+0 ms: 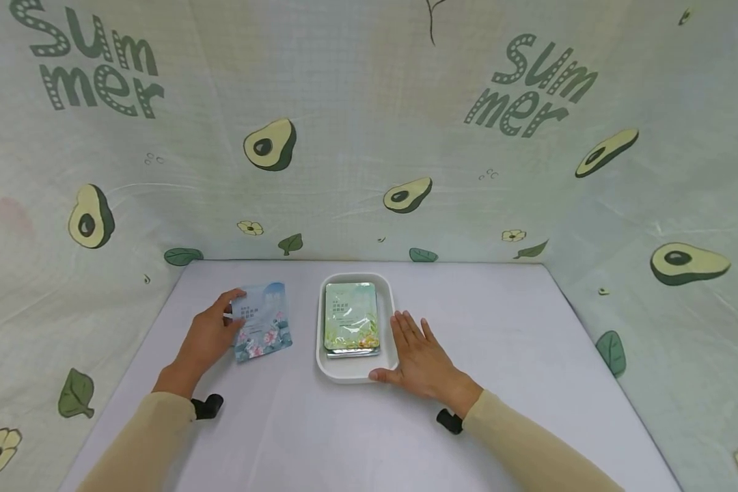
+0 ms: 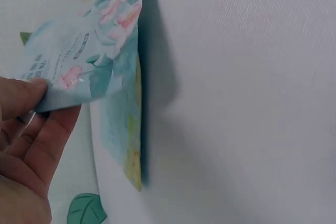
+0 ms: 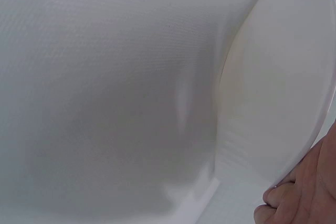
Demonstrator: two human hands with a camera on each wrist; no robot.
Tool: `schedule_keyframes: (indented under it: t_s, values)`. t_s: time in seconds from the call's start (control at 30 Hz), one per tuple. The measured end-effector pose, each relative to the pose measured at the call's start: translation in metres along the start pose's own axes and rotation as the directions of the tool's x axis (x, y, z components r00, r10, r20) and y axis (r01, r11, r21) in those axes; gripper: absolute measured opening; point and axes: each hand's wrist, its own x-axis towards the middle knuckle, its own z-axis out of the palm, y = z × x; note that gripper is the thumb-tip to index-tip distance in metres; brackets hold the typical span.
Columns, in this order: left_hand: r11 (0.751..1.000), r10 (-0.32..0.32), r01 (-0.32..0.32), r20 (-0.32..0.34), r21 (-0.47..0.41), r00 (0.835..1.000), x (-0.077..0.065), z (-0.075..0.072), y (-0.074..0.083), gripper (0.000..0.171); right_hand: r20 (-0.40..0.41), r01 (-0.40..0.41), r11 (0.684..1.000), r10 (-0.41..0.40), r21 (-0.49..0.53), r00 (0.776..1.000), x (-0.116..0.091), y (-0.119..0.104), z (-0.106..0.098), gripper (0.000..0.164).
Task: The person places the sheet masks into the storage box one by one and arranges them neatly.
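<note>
My left hand (image 1: 208,335) pinches the left edge of a flat blue sachet (image 1: 261,328) printed with pink flowers, thumb on top and fingers beneath. In the left wrist view this sachet is tilted, and a second sachet (image 2: 122,137) with a yellow-green edge shows below it. My right hand (image 1: 421,359) lies against the right side of a white tray (image 1: 344,371), fingers straight along its wall and thumb at its near right corner. Inside the tray lies a green sachet (image 1: 352,314) with yellow flowers, on top of another whose silvery edge (image 1: 353,353) peeps out.
A white cloth covers the table (image 1: 492,307). Behind it and at both sides hangs a pale curtain (image 1: 338,82) with avocado and leaf prints. The left sachets lie a short gap from the tray. Each wrist bears a small black camera (image 1: 207,407).
</note>
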Motion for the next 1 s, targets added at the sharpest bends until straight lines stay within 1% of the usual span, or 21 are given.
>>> schedule_keyframes:
  t_s: [0.1, 0.17, 0.27, 0.4, 0.57, 0.7, 0.77, 0.87, 1.0]
  values:
    - [0.999, -0.017, 0.017, 0.002, -0.038, 1.000, 0.002, 0.003, -0.005, 0.054, 0.001, -0.001, 1.000, 0.001, 0.001, 1.000, 0.000, 0.000, 0.000, 0.121]
    - [0.998, -0.030, 0.030, 0.011, -0.060, 0.999, 0.003, 0.004, -0.008, 0.052, 0.002, -0.002, 1.000, 0.002, 0.003, 1.000, 0.001, 0.000, 0.001, 0.121]
    - [0.994, -0.062, 0.066, 0.045, -0.091, 0.997, 0.006, 0.005, -0.012, 0.051, 0.004, -0.005, 1.000, 0.005, 0.002, 1.000, 0.001, 0.001, 0.001, 0.121]
    - [0.983, -0.110, 0.124, 0.104, -0.132, 0.988, 0.009, 0.003, -0.015, 0.053, 0.005, -0.003, 1.000, 0.003, -0.009, 1.000, 0.001, 0.002, 0.001, 0.121]
    - [0.965, -0.114, 0.140, 0.127, -0.223, 0.985, 0.006, -0.003, -0.014, 0.055, 0.007, 0.001, 1.000, -0.001, -0.015, 1.000, 0.001, 0.002, 0.001, 0.121]
    - [0.931, -0.108, 0.152, 0.147, -0.331, 0.983, 0.003, -0.010, -0.009, 0.054, 0.007, 0.004, 1.000, -0.004, -0.020, 1.000, 0.002, 0.002, 0.000, 0.121]
    - [0.917, -0.103, 0.152, 0.150, -0.370, 0.983, 0.003, -0.014, -0.006, 0.055, 0.004, 0.006, 1.000, -0.006, -0.022, 1.000, 0.002, 0.002, 0.000, 0.121]
    - [0.900, -0.093, 0.146, 0.146, -0.410, 0.985, 0.003, -0.020, 0.002, 0.056, 0.004, 0.008, 1.000, -0.008, -0.025, 1.000, 0.002, 0.002, 0.000, 0.121]
    - [0.881, -0.088, 0.144, 0.142, -0.451, 0.986, 0.008, -0.025, 0.016, 0.057, 0.008, 0.005, 1.000, -0.005, -0.023, 1.000, 0.002, 0.002, 0.000, 0.121]
